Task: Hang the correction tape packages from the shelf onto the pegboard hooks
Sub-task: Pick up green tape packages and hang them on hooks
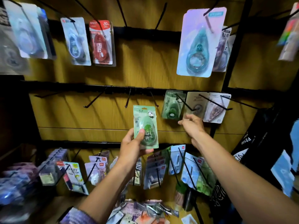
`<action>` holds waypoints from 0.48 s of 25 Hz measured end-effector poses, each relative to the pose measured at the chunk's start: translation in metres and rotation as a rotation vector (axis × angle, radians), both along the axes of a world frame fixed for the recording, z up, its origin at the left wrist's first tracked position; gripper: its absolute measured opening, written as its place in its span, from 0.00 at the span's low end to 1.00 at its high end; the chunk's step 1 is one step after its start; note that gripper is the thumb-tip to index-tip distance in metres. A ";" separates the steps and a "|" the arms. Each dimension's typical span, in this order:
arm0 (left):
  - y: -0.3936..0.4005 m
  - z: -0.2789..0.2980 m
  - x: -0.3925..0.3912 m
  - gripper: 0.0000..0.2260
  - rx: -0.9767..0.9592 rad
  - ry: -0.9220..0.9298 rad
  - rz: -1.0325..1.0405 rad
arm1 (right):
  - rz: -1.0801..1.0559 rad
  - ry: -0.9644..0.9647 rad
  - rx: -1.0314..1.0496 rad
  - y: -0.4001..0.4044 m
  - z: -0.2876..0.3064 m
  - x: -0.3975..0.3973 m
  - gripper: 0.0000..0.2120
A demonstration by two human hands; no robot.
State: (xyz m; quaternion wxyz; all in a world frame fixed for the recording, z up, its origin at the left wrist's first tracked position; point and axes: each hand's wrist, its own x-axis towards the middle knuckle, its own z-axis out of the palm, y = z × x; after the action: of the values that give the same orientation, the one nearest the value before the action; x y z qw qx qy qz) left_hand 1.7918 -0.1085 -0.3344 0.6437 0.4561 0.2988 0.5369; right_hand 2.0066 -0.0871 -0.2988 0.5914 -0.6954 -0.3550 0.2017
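Note:
My left hand (134, 145) grips a green panda correction tape package (145, 125) by its lower part and holds it upright before the wooden pegboard, just below two bare hooks (127, 101) of the middle row. My right hand (192, 125) is empty with fingers loosely spread, just under a matching green package (173, 105) that hangs on a middle-row hook. A pile of loose packages (142, 210) lies on the shelf at the bottom.
Beige and white packages (213, 107) hang right of the green one. The top row holds a large teal tape pack (199, 42), a red one (101, 42) and blue ones. The bottom row is crowded with packs. A black frame post (233, 54) stands on the right.

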 end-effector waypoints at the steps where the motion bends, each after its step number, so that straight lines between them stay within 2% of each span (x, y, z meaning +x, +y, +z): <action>1: -0.005 0.000 0.002 0.07 0.001 0.006 -0.007 | 0.110 0.077 0.001 -0.019 -0.005 -0.010 0.12; 3: -0.016 0.001 0.009 0.06 -0.002 0.018 -0.024 | 0.391 0.194 -0.045 -0.056 -0.013 -0.032 0.08; 5: -0.028 0.003 0.016 0.07 0.005 0.009 -0.044 | 0.567 0.254 -0.036 -0.082 -0.021 -0.047 0.09; 7: -0.039 0.004 0.020 0.07 0.010 0.029 -0.064 | 0.594 0.234 -0.028 -0.098 -0.023 -0.054 0.09; 12: -0.059 0.003 0.026 0.06 0.045 0.124 -0.114 | 0.617 0.035 -0.027 -0.135 -0.024 -0.041 0.05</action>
State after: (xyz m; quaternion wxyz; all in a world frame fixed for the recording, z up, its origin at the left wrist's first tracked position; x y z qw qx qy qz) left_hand 1.8179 -0.1675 -0.3316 0.6431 0.5191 0.2993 0.4769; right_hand 1.9661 -0.2225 -0.3230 0.4991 -0.5590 -0.5364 0.3881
